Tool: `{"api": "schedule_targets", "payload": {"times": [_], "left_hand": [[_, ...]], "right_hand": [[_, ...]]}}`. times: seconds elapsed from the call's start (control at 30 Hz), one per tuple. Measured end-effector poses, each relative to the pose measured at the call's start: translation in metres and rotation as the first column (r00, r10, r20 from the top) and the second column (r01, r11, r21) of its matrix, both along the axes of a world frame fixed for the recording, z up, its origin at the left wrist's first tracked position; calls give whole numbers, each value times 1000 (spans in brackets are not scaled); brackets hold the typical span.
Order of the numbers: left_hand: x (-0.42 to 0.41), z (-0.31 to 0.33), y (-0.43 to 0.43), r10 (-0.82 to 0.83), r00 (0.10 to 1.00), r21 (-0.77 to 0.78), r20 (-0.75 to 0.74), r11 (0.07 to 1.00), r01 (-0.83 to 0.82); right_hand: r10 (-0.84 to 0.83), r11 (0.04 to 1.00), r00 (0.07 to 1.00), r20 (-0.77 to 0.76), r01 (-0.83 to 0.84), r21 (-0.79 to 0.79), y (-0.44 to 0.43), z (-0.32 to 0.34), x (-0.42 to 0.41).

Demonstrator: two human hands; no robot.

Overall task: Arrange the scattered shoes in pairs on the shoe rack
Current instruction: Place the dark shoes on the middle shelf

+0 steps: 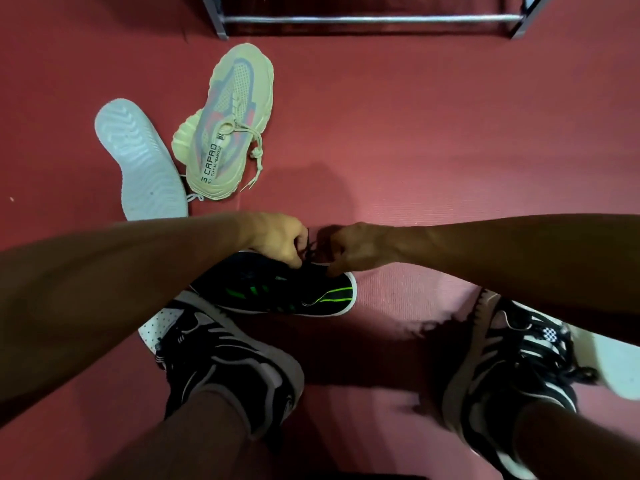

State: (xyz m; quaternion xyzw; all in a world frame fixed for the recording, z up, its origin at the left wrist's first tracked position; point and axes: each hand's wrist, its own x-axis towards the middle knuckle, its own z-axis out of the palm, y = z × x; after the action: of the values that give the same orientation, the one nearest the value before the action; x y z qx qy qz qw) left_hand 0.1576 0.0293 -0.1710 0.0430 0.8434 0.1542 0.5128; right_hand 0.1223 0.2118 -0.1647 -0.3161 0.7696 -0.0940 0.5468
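Note:
A black sneaker with green stripes (294,292) lies on its side on the red floor, toe pointing right. My left hand (277,242) and my right hand (360,249) are both over it, each pinching its black laces. A pale yellow sneaker (232,123) lies on its side further away. Just left of the yellow one, a white shoe (142,161) rests sole up. The metal shoe rack (370,19) stands at the top edge; only its bottom rail and legs show.
My own feet in black-and-white sneakers (225,362) (519,362) stand at the bottom. A white dotted shoe (159,325) peeks out beside my left foot. Another white object (616,362) lies at the right edge. Red carpet (433,133) lies between me and the rack.

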Motion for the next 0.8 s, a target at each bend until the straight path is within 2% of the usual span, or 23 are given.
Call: {"api": "schedule_targets", "payload": {"times": [0.1, 0.27, 0.37, 0.47, 0.63, 0.8], "left_hand": [[3, 3, 2, -22, 1000, 8, -14, 1000, 22], [2, 6, 10, -83, 996, 12, 19, 996, 83], [-5, 8, 13, -14, 997, 8, 73, 1000, 13], [-15, 10, 14, 61, 996, 18, 58, 998, -62], [-43, 21, 15, 205, 969, 103, -141, 976, -192], [-90, 58, 19, 351, 903, 223, -249, 928, -299]], "right_hand": [[147, 989, 987, -60, -147, 10, -3, -1, 0], [188, 981, 982, -26, -187, 44, -9, 6, -11], [79, 997, 996, -42, -79, -6, -5, 9, -28], [-20, 1000, 999, -25, 20, -16, -2, 27, -50], [-95, 995, 995, -41, 95, -7, 4, 66, -101], [-283, 957, 959, -29, 280, -79, 23, 105, -152]]}}
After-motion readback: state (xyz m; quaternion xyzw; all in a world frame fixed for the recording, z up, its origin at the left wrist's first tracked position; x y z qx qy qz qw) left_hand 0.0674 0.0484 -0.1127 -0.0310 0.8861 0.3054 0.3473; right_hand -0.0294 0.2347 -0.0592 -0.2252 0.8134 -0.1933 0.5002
